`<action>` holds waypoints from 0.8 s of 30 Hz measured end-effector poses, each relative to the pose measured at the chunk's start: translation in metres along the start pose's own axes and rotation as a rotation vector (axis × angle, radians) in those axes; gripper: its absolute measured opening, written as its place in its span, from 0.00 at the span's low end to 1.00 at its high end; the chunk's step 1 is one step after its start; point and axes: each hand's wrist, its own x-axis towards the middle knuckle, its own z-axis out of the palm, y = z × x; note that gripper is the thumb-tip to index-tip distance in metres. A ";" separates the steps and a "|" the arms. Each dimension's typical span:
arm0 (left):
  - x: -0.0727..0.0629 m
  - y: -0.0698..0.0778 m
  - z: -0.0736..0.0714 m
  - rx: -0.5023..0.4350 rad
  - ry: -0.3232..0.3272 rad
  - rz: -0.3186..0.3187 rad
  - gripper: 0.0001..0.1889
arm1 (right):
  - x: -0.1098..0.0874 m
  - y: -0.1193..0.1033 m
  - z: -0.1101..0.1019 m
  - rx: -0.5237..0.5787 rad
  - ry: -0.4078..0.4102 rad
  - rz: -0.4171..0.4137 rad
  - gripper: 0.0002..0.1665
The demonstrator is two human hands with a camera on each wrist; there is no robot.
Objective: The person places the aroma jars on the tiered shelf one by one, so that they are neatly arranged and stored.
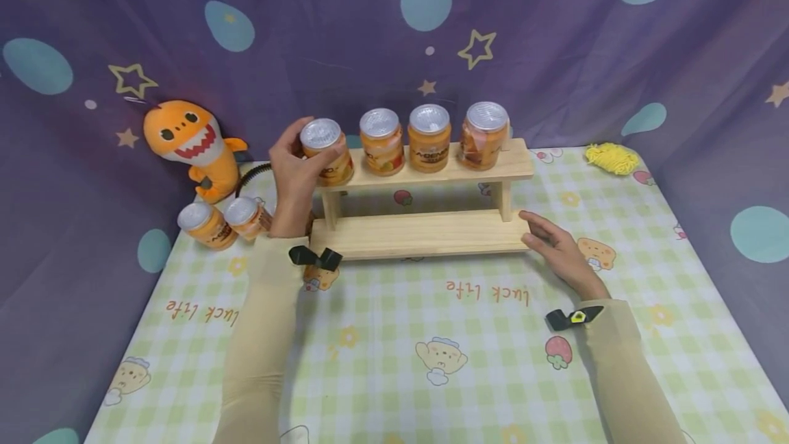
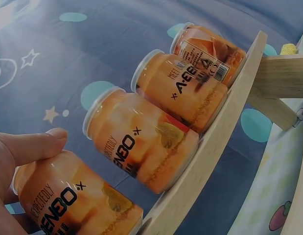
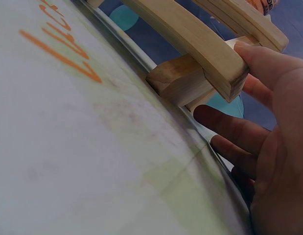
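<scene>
My left hand (image 1: 294,173) grips an orange can (image 1: 335,168) with a silver lid at the left end of the upper board, thumb across its near side. In the left wrist view this can (image 2: 78,198) stands upright in line with the others. Along the same board of the two-tier wooden shelf (image 1: 425,233) stand a second can (image 1: 382,146), a third can (image 1: 429,142) and a fourth can (image 1: 482,142) at the right. My right hand (image 1: 557,252) is at the right end of the lower board; the right wrist view shows the thumb against the board's end (image 3: 229,73), other fingers loosely extended below it.
Two more orange cans, one at the far left (image 1: 209,228) and one beside my left wrist (image 1: 244,216), are on the checked tablecloth (image 1: 382,314). An orange shark plush (image 1: 191,139) leans at the back left. Yellow yarn (image 1: 612,158) lies back right; a purple curtain (image 1: 333,26) hangs behind.
</scene>
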 end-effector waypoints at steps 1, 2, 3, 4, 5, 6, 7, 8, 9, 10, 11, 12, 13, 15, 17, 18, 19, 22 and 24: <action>0.001 -0.001 0.001 0.006 0.001 -0.005 0.30 | 0.000 0.000 0.000 -0.004 0.001 -0.006 0.32; 0.001 -0.001 0.001 0.011 0.002 -0.010 0.30 | 0.000 0.000 0.000 0.000 0.001 -0.005 0.32; 0.001 -0.002 0.002 0.018 0.004 -0.015 0.31 | 0.000 0.001 0.000 0.004 0.002 -0.004 0.32; 0.002 -0.002 0.002 0.022 0.004 -0.020 0.31 | 0.000 0.001 0.000 0.005 0.001 -0.004 0.32; 0.002 -0.003 0.002 0.024 0.005 -0.023 0.31 | 0.000 0.000 0.000 0.004 0.001 -0.005 0.32; 0.002 -0.003 0.002 0.027 0.006 -0.023 0.31 | 0.000 0.000 0.000 0.000 -0.002 -0.003 0.32; 0.003 -0.004 0.003 0.032 0.007 -0.026 0.31 | 0.000 0.000 0.000 0.000 -0.002 -0.001 0.32; 0.003 -0.004 0.003 0.038 0.008 -0.027 0.31 | 0.001 0.000 0.000 0.007 -0.002 0.006 0.32; 0.003 -0.004 0.003 0.045 0.008 -0.030 0.31 | 0.001 -0.001 0.000 0.006 -0.002 0.007 0.32; 0.004 -0.004 0.003 0.049 0.009 -0.033 0.31 | 0.001 -0.001 0.000 0.006 -0.004 0.009 0.32; 0.004 -0.004 0.003 0.056 0.009 -0.034 0.31 | 0.001 -0.002 0.000 0.008 -0.005 0.012 0.33; 0.004 -0.004 0.003 0.059 0.009 -0.037 0.31 | 0.001 -0.003 -0.001 0.009 -0.006 0.015 0.33; 0.004 -0.004 0.003 0.060 0.007 -0.042 0.31 | 0.001 -0.004 -0.001 0.011 -0.003 0.017 0.33; 0.004 -0.005 0.003 0.057 0.003 -0.046 0.32 | 0.000 -0.005 -0.001 0.009 -0.003 0.021 0.33; 0.004 -0.006 0.003 0.052 -0.004 -0.046 0.33 | 0.000 -0.006 -0.001 0.008 -0.003 0.025 0.33; 0.004 -0.006 0.003 0.050 -0.010 -0.049 0.33 | 0.000 -0.007 -0.001 0.008 -0.003 0.023 0.33; 0.004 -0.007 0.003 0.055 -0.015 -0.050 0.34 | 0.000 -0.007 -0.001 0.010 -0.002 0.021 0.32; 0.004 -0.008 0.002 0.072 -0.028 -0.056 0.36 | 0.000 -0.005 0.000 0.014 -0.005 0.008 0.32; 0.003 -0.010 0.001 0.082 -0.032 -0.062 0.38 | 0.000 -0.003 0.001 0.017 -0.003 -0.004 0.32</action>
